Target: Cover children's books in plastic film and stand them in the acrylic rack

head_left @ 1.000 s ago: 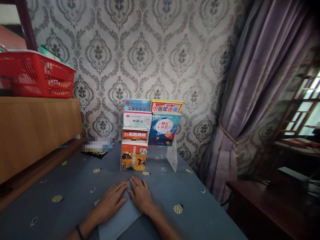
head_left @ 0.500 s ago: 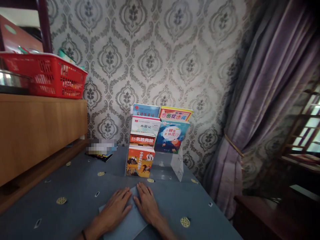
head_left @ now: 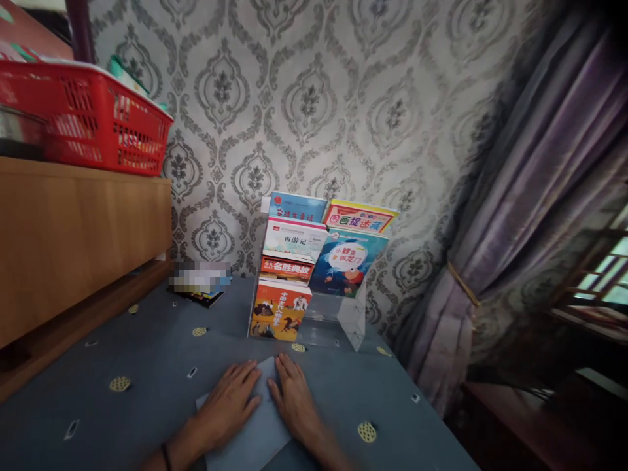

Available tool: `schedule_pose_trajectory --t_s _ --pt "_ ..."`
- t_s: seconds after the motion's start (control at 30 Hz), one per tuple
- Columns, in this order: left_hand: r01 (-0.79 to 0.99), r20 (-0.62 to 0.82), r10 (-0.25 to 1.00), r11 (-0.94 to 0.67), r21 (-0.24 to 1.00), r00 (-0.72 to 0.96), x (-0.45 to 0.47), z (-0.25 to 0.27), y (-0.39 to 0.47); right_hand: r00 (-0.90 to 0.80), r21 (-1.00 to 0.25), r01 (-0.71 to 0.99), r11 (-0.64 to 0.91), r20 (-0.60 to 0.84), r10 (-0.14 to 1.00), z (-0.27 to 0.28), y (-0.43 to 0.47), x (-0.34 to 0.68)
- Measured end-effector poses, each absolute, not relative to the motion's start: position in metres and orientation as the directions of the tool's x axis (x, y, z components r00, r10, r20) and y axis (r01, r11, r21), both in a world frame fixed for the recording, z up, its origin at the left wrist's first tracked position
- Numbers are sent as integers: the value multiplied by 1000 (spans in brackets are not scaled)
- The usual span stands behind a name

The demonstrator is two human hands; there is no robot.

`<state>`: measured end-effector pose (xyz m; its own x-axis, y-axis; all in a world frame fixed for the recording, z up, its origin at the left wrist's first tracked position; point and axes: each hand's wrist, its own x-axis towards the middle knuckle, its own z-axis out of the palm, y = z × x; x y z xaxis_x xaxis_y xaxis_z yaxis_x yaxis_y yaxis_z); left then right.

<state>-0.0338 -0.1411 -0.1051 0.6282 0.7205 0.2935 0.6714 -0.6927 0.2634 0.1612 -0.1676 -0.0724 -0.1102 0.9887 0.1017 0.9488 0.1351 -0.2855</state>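
A flat, pale blue-grey sheet or thin book [head_left: 258,435] lies on the patterned blue surface at the bottom middle; which of the two it is I cannot tell. My left hand [head_left: 230,399] rests flat on its left part, fingers stretched forward, a dark band round the wrist. Along its right edge lies my right hand [head_left: 297,399], also flat with fingers extended. Neither hand grips anything. Just beyond the fingertips stands a clear acrylic rack [head_left: 350,324] of books, with an orange book [head_left: 279,313] at its front left and a teal book [head_left: 346,265] behind on the right.
Flat items, partly blurred out, lie in a small pile [head_left: 199,288] at the back left. A wooden cabinet [head_left: 83,242] bearing a red basket [head_left: 140,137] stands left. Patterned wallpaper is behind, and a tied purple curtain [head_left: 441,366] hangs right.
The camera view has tilted and shifted slightly, so the rack sits a little higher and further right. Both hands stay flat on the sheet, spread slightly further apart.
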Motion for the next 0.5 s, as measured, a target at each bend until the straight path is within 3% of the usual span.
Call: schedule_pose_trajectory --t_s 0.27,0.5 --pt "598 306 650 -760 255 696 -39 -102 -132 -74 -298 949 102 104 992 -76 -175 161" --pt "548 274 631 -772 323 726 -41 -92 -129 -124 -279 949 147 100 987 -81 -189 159"
